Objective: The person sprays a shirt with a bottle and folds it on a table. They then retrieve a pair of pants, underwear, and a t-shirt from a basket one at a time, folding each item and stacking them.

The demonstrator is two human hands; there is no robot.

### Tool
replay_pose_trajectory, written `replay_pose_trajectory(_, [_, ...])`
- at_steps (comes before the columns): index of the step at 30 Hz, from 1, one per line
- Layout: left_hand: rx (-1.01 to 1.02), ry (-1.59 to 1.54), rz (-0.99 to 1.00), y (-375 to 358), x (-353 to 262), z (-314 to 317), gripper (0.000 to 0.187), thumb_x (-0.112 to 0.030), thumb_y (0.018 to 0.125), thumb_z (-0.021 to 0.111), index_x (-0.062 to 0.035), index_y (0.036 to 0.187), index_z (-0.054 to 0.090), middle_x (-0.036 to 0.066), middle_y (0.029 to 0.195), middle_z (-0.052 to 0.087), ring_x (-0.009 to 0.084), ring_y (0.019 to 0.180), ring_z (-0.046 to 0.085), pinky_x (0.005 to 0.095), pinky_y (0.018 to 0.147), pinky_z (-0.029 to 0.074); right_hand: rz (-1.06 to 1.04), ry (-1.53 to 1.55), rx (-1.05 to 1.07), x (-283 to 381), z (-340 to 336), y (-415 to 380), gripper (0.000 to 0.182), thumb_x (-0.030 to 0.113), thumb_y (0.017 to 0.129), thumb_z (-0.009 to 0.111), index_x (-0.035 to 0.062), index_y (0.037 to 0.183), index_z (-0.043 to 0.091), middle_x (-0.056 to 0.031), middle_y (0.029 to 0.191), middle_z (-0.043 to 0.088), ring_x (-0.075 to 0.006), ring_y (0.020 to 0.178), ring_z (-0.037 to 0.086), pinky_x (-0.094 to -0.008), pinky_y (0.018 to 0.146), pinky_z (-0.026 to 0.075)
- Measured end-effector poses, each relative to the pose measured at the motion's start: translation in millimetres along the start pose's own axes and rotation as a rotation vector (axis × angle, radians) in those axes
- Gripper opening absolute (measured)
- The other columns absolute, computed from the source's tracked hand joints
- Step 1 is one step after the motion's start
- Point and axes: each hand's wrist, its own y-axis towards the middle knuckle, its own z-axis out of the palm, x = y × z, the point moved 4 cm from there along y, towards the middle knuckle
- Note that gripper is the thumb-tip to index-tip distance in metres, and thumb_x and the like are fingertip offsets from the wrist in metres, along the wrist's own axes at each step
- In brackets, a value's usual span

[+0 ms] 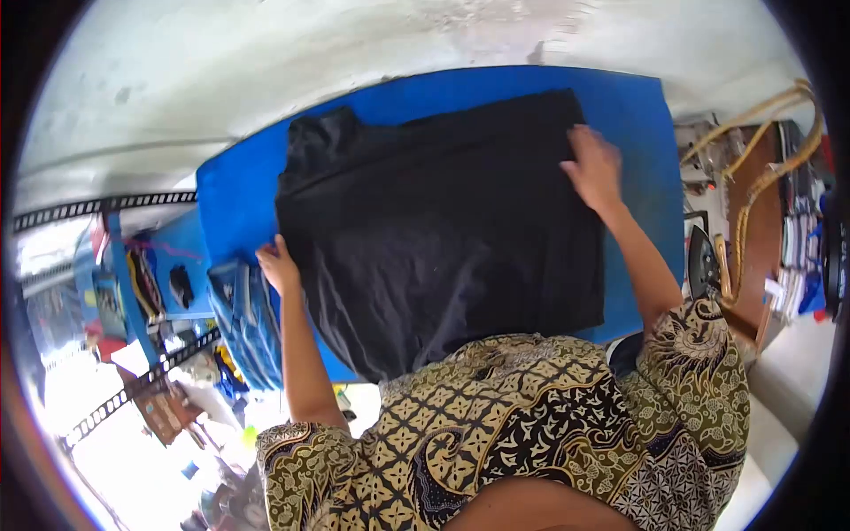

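A black garment (pixel 452 230), collared or bunched at its upper left corner, lies spread on a blue-topped table (pixel 642 177). At the garment's left edge is my left hand (pixel 280 268), its thumb and fingers apart, touching or close beside the cloth. My right hand (pixel 596 173) rests at the upper right edge of the garment with fingers stretched out and slightly blurred. The near edge of the cloth reaches my patterned shirt, which hides part of it.
Folded blue jeans (pixel 243 310) hang over the table's left side. An iron (pixel 701 257) stands at the right, near a looped tan hose or cord (pixel 746 208). Stacked items (pixel 794 239) fill the far right. A pale wall (pixel 354 44) runs behind the table.
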Motion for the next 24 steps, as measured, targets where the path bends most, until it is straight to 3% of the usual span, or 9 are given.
replay_pose_trajectory(2, [0.073,0.114,-0.182,-58,28,-22,0.046,-0.044,0.082,0.055,0.0013,0.083,0.045,0.021,0.079,0.054,0.0372,0.077,0.053,0.0435,0.067,0.042,0.382,-0.200,-0.085,-54,9,-50,0.044,0.024,0.075,0.061,0.0033,0.112,0.049,-0.0155,0.115,0.051,-0.0333,0.103,0.050,-0.0407,0.082,0.041])
replay_pose_trajectory(5, [0.074,0.050,-0.455,-134,54,-42,0.047,-0.046,0.077,0.060,0.0002,0.079,0.054,0.019,0.074,0.059,0.0335,0.067,0.056,0.0403,0.065,0.045,0.121,-0.070,0.066,-32,-2,-123,0.055,0.027,0.075,0.062,0.0029,0.121,0.042,-0.0153,0.127,0.041,-0.0328,0.113,0.041,-0.0444,0.092,0.031])
replay_pose_trajectory(10, [0.214,-0.019,-0.335,-106,55,7,0.044,-0.043,0.070,0.067,-0.0004,0.077,0.062,0.015,0.069,0.061,0.0301,0.071,0.060,0.0365,0.065,0.046,-0.235,0.195,0.503,27,6,-180,0.069,0.033,0.064,0.070,0.0055,0.120,0.041,-0.0114,0.128,0.038,-0.0320,0.113,0.039,-0.0446,0.094,0.027])
replay_pose_trajectory(14, [0.463,-0.104,-0.438,-43,108,77,0.038,-0.038,0.075,0.064,-0.0002,0.073,0.062,0.012,0.063,0.058,0.0228,0.053,0.056,0.0333,0.049,0.043,-0.251,0.209,0.395,23,30,-173,0.051,0.022,0.066,0.069,0.0046,0.108,0.047,-0.0110,0.123,0.043,-0.0303,0.110,0.043,-0.0445,0.093,0.031])
replay_pose_trajectory(16, [0.510,-0.046,-0.478,-22,75,52,0.035,-0.037,0.073,0.066,-0.0023,0.071,0.064,0.016,0.071,0.063,0.0295,0.073,0.062,0.0370,0.064,0.047,-0.335,0.161,0.363,13,54,-175,0.041,0.016,0.067,0.066,0.0042,0.102,0.049,-0.0108,0.119,0.046,-0.0289,0.107,0.045,-0.0437,0.092,0.032])
replay_pose_trajectory(19, [-0.022,0.008,-0.294,-23,97,36,0.028,-0.029,0.077,0.063,-0.0029,0.071,0.056,0.014,0.069,0.062,0.0291,0.068,0.061,0.0383,0.061,0.047,-0.380,0.146,0.362,5,56,-170,0.025,0.008,0.069,0.062,0.0040,0.091,0.050,-0.0099,0.110,0.051,-0.0265,0.102,0.049,-0.0419,0.089,0.035])
replay_pose_trajectory(20, [0.046,-0.438,-0.509,-35,110,47,0.033,-0.032,0.077,0.064,-0.0019,0.074,0.053,0.015,0.069,0.061,0.0327,0.068,0.060,0.0396,0.062,0.047,-0.349,0.187,0.387,1,56,-169,0.020,0.004,0.069,0.059,0.0042,0.087,0.050,-0.0093,0.106,0.053,-0.0255,0.099,0.050,-0.0409,0.088,0.036])
replay_pose_trajectory(23, [0.009,-0.013,-0.413,-80,78,16,0.045,-0.045,0.076,0.062,0.0001,0.073,0.055,0.020,0.075,0.061,0.0366,0.073,0.059,0.0412,0.066,0.046,-0.392,0.147,0.386,-3,54,-169,0.023,0.003,0.068,0.058,0.0047,0.089,0.051,-0.0088,0.102,0.054,-0.0253,0.097,0.050,-0.0398,0.088,0.036])
replay_pose_trajectory(24, [0.186,0.020,-0.455,-103,70,15,0.052,-0.050,0.074,0.061,0.0017,0.074,0.057,0.022,0.077,0.061,0.0379,0.075,0.059,0.0423,0.068,0.046,-0.385,0.149,0.398,2,51,-172,0.023,0.003,0.068,0.058,0.0047,0.089,0.051,-0.0088,0.102,0.054,-0.0253,0.097,0.050,-0.0398,0.088,0.036])
